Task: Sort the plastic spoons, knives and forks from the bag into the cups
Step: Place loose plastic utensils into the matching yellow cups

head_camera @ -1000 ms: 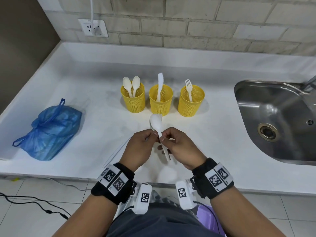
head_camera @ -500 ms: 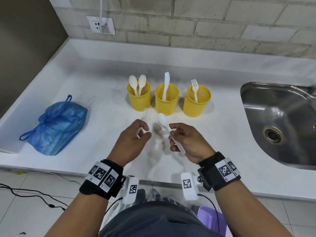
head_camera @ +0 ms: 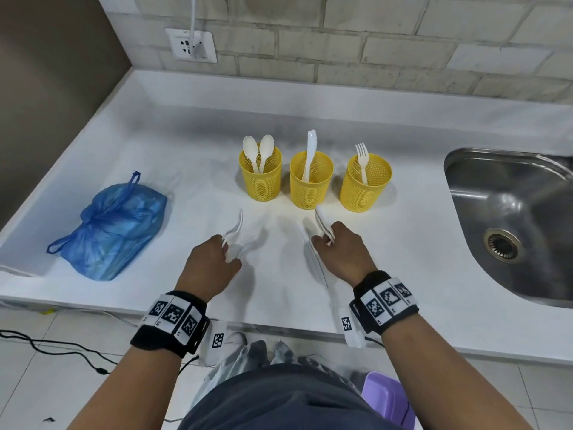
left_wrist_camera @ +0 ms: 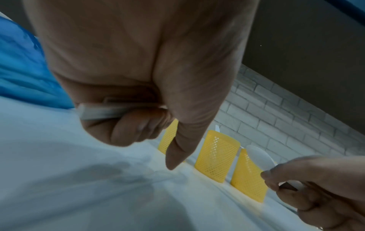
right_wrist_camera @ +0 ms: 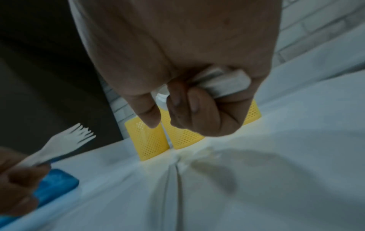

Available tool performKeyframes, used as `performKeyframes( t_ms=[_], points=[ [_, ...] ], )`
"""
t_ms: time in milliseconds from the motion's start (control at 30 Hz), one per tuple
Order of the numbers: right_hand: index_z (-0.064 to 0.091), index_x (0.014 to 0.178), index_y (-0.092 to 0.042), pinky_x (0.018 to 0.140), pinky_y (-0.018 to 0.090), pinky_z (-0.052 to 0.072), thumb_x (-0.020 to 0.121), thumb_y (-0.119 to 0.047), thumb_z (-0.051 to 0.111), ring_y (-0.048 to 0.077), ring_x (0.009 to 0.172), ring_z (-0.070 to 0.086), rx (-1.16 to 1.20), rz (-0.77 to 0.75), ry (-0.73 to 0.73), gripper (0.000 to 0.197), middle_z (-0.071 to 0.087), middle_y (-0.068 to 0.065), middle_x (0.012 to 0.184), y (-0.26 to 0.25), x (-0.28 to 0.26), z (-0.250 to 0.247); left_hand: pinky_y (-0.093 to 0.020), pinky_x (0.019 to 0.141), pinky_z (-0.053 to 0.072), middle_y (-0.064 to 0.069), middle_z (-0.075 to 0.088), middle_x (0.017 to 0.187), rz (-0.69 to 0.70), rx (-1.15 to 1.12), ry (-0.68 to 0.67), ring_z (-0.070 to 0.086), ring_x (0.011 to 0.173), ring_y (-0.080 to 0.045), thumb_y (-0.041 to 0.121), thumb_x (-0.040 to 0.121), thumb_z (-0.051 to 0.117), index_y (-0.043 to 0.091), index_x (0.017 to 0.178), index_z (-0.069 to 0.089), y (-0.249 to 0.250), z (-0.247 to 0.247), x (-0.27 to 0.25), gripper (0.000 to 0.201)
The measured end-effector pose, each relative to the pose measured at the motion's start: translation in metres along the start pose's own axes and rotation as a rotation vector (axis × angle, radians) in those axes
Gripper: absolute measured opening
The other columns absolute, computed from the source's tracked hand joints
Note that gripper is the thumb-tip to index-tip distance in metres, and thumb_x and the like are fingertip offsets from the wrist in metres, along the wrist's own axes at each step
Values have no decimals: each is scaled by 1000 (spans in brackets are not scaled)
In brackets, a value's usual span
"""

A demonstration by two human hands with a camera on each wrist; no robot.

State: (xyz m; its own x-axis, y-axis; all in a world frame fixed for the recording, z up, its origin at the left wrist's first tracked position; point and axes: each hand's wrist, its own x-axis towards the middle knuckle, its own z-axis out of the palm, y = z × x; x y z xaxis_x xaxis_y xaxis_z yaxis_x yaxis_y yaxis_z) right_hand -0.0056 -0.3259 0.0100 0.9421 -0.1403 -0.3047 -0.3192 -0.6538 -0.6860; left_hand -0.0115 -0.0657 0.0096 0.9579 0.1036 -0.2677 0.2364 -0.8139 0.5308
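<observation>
Your white countertop (head_camera: 155, 144) fills the middle of the head view, running from the dark wall at the left edge to the steel sink (head_camera: 508, 225) at the right edge, with a brick wall and a wall socket (head_camera: 190, 45) across the top. At the left of the frame the knotted blue plastic bag (head_camera: 114, 231) lies on the counter, well apart from the cups. Just above the centre three yellow mesh cups stand in a row: the left cup (head_camera: 261, 181) holds two white spoons (head_camera: 259, 150), the middle cup (head_camera: 311, 189) holds one white knife (head_camera: 310, 153), and the right cup (head_camera: 364, 190) holds one white fork (head_camera: 362, 159). Below the cups, your left hand (head_camera: 209, 268) sits left of centre with its fingers curled round the handle of a plastic fork (head_camera: 234, 229); the right wrist view shows the tines plainly at its left edge (right_wrist_camera: 79, 134). Your right hand (head_camera: 341, 256) sits right of centre, just below the middle cup, fingers curled round the handle of a plastic spoon (head_camera: 321, 221), whose bowl points up toward that cup. The two hands are apart, both low over the counter.
</observation>
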Motion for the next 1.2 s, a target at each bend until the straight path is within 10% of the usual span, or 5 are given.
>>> performKeyframes(
  t_ms=[167, 700, 900, 1200],
  points=[
    [53, 110, -10, 84, 39, 53, 95, -49, 62, 36, 105, 65, -318, 0, -54, 42, 66, 12, 113, -1, 3, 16, -26, 73, 32, -3, 50, 90, 132, 137, -3, 46, 83, -19, 21, 85, 77, 13, 88, 49, -10, 9, 8, 29],
    [60, 105, -8, 71, 32, 40, 99, -30, 51, 37, 101, 66, -490, 8, 18, 24, 67, 14, 109, -15, 5, 32, -32, 63, 35, -1, 53, 77, 205, 313, -49, 49, 72, -27, 20, 87, 59, 15, 85, 46, 1, 4, 20, 15],
    [46, 78, -14, 66, 33, 37, 99, -23, 54, 39, 89, 63, -230, -6, 44, 24, 68, 17, 93, -15, 6, 30, -33, 65, 54, -8, 69, 77, 120, -163, -40, 66, 70, -23, 13, 81, 68, 13, 71, 44, -3, -7, 29, 27],
    [62, 80, -12, 57, 22, 35, 100, -19, 61, 2, 54, 48, 313, -138, 12, 21, 55, -13, 59, -74, -14, 31, -50, 81, 64, -15, 76, 97, 80, -804, -134, 73, 90, -40, -4, 84, 73, 11, 79, 38, 26, -40, 42, 39]
  ],
)
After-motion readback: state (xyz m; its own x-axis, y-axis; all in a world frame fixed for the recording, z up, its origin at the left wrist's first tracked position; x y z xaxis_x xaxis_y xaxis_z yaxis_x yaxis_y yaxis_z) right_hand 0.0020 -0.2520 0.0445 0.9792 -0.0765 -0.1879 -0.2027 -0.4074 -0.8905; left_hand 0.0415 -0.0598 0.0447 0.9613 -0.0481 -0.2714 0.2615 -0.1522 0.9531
